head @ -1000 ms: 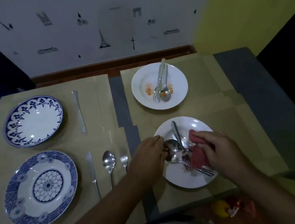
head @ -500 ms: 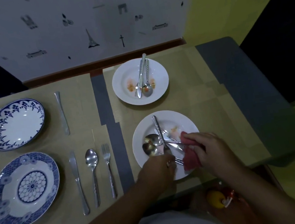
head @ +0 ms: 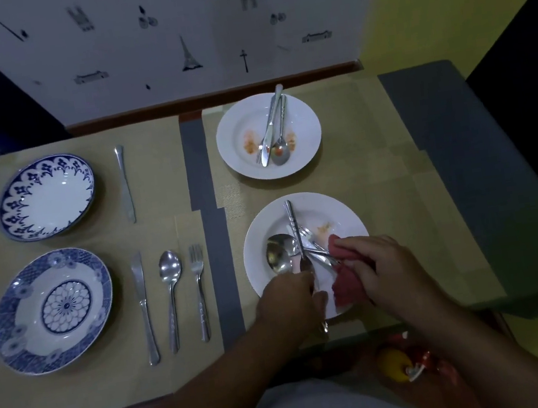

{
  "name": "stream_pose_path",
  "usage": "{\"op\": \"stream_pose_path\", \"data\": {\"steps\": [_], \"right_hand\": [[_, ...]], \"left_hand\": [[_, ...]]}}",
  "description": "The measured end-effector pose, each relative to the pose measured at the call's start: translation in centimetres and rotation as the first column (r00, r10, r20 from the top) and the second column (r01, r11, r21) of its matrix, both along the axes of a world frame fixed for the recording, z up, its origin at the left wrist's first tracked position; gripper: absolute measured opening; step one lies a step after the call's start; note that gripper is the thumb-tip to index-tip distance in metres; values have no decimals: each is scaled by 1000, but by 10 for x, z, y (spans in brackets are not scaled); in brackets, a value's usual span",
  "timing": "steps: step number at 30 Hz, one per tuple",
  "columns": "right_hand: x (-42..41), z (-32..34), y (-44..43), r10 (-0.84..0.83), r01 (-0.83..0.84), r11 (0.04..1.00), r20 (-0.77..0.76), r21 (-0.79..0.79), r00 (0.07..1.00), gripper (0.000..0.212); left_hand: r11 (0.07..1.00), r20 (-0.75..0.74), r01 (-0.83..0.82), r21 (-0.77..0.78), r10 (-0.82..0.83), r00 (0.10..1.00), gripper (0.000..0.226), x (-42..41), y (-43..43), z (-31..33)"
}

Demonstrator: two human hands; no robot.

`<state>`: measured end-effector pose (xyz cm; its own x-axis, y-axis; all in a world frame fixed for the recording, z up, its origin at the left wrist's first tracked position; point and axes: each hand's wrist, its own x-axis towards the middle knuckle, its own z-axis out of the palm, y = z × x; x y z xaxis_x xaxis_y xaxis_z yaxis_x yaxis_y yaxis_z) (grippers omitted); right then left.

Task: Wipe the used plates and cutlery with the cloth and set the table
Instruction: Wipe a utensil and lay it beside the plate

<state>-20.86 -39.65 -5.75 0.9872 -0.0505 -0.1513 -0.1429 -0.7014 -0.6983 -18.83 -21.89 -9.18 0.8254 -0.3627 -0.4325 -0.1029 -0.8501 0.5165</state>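
The near white plate (head: pixel 342 209) sat at the front right of the worktop (head: pixel 447 158), with a spoon (head: pixel 278 254) and other cutlery piled in it. The right hand (head: pixel 386 270) had its fingers bunched round the red cloth (head: pixel 343 288), held over the plate's right side. The left hand (head: pixel 288 301) was curled over the near rim, fingers clenched on a cutlery handle (head: pixel 324 327) whose tip poked out below. Beyond stood a stained white plate (head: pixel 236 132). To the left lay two blue-patterned plates (head: pixel 28 320), knives, a spoon and a fork (head: pixel 199 282).
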Motion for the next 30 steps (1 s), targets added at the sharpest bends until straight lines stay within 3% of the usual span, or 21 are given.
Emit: {"op": "stream_pose_path", "data": {"steps": [5, 9, 13, 16, 19, 24, 30], "right_hand": [[5, -2, 11, 21, -21, 999, -9, 37, 1000, 38], [9, -3, 24, 63, -63, 997, -4, 38, 998, 37], [13, 0, 36, 49, -48, 998, -2, 32, 999, 35], [15, 6, 47, 1, -3, 999, 31, 34, 1000, 35], [19, 13, 62, 18, -18, 1000, 67, -7, 998, 36], [32, 22, 92, 107, -106, 994, 83, -27, 991, 32], [41, 18, 114, 285, -276, 952, 54, -129, 957, 30]], "left_hand": [[993, 41, 6, 119, -11, 999, 25, -7, 22, 5], [989, -4, -139, 49, 140, 990, 21, -12, 45, 8], [880, -250, -459, -121, 421, 872, 29, -10, 69, 13], [761, -423, -616, -202, 500, 756, 36, -9, 87, 21], [724, -512, -651, -226, 481, 712, 33, -9, 99, 28], [692, -647, -629, -354, 305, 699, 20, -4, 104, 42], [699, -665, -614, -365, 266, 698, 21, 12, 111, 44]]}}
